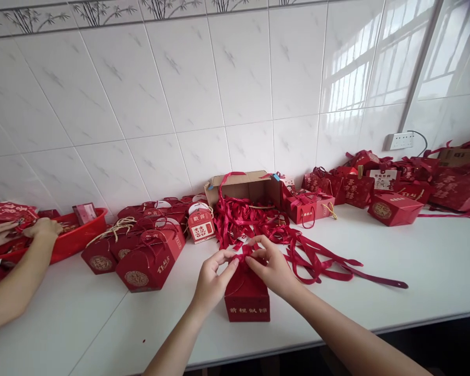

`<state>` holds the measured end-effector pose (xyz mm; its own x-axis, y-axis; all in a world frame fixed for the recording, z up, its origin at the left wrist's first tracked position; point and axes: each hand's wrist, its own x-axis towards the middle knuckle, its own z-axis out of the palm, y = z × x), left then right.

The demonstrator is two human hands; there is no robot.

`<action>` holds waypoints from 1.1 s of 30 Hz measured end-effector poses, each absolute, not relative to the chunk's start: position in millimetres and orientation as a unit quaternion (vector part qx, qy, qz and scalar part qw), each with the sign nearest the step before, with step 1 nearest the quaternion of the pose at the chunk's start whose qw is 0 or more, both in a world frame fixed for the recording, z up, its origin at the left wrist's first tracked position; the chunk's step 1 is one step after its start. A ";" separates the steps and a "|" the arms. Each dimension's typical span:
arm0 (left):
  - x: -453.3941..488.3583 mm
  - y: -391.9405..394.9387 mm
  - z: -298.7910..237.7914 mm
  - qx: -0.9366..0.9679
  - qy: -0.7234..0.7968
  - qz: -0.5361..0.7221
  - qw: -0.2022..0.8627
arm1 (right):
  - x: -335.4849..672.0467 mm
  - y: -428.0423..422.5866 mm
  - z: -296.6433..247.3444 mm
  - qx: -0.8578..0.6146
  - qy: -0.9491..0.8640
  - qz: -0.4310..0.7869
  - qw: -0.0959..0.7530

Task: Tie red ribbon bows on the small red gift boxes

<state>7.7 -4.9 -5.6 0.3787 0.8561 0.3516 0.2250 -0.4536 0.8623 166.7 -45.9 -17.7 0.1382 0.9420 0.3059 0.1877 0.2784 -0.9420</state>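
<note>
A small red gift box (247, 300) with gold lettering on its front stands upright near the table's front edge. At its top, a red ribbon (243, 257) is pinched between my two hands. My left hand (215, 277) closes thumb and fingertips on the ribbon's left side. From the right, my right hand (269, 263) pinches it with thumb and fingers. The fingers partly hide the ribbon, so its exact shape there cannot be made out. Just behind lies a heap of loose red ribbons (254, 216), spilling out of a cardboard box (241, 181) lying on its side.
Several red gift boxes (152, 256) stand to the left, beside a small double-happiness box (201, 224). Further left, another person's hand (45, 227) reaches over a red plastic basin (78, 235). More red boxes (395, 209) line the tiled wall at right. Ribbon ends (337, 266) trail across the table.
</note>
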 end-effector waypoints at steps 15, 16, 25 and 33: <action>11.1 -8.5 -15.1 0.739 0.370 0.460 0.324 | 167.5 -57.9 -12.2 -0.553 -0.650 0.202 0.481; 10.7 -8.5 -14.0 0.740 0.369 0.457 0.328 | 167.3 -57.4 -13.1 -0.560 -0.648 0.194 0.478; 11.3 -7.7 -17.0 0.724 0.345 0.433 0.412 | 170.4 -52.9 -18.3 -0.516 -0.577 0.385 0.503; 12.5 -9.9 -14.2 0.728 0.335 0.425 0.422 | 176.8 -59.4 -15.3 -0.453 -0.579 0.478 0.481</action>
